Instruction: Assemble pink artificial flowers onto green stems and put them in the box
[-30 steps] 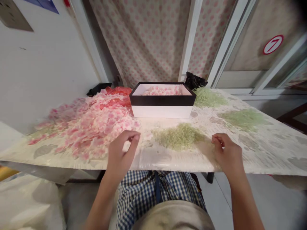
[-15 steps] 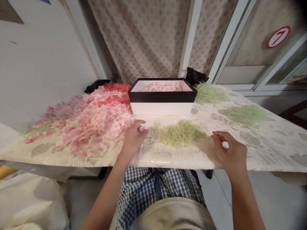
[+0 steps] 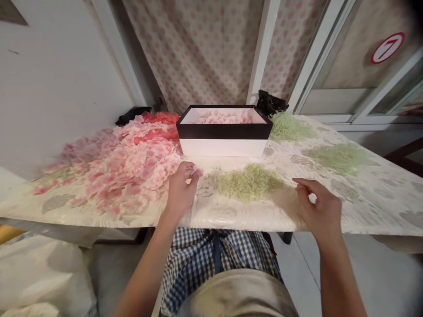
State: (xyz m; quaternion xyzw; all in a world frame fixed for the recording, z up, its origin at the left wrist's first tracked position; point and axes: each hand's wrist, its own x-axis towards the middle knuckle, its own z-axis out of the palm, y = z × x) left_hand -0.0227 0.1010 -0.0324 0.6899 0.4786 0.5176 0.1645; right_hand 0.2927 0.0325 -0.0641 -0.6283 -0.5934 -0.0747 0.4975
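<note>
My left hand (image 3: 183,187) is closed in a pinch on a small pale pink flower (image 3: 198,171), just right of a wide heap of pink artificial flowers (image 3: 132,163). Low over the table on the other side, my right hand (image 3: 319,207) has its thumb and index finger drawn together in a pinch. Whatever is between them, if anything, is too small to make out. Between my hands lies a loose pile of light green sprigs (image 3: 253,181), touched by neither hand. Behind that pile stands a white box with a black rim (image 3: 225,147), holding more pink flowers (image 3: 224,117).
Two more green piles lie to the right, one farther back (image 3: 291,127) and one nearer (image 3: 340,158). A red plastic bag (image 3: 161,119) is among the flowers, and a black bag (image 3: 271,102) sits behind the box. A patterned cloth (image 3: 218,215) covers the table.
My left hand has turned and closed up, so the pink flower now shows at its fingertips. My right hand has barely moved; its index finger is a little straighter.
</note>
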